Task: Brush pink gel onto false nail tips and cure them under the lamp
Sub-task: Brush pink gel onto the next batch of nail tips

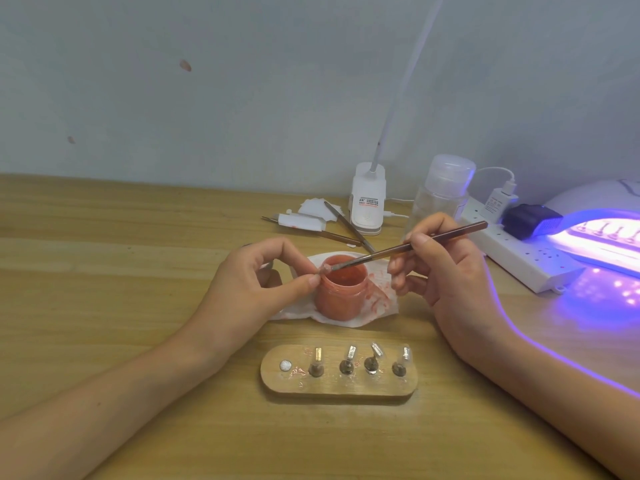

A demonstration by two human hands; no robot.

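Nail tip [323,270] is pinched in left hand [256,282] by the jar [341,289]; brush [408,249], gripped by right hand [446,268], should be stroked lightly, evenly.

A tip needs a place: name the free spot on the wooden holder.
The leftmost one, a bare silver disc; the four pegs beside it each carry a tip.

White clip lamp [367,202] at rear of bench [104,271]; clear pump bottle [443,192] beside it; power strip [519,261] right; spare tools [346,226] by wipes [315,207].
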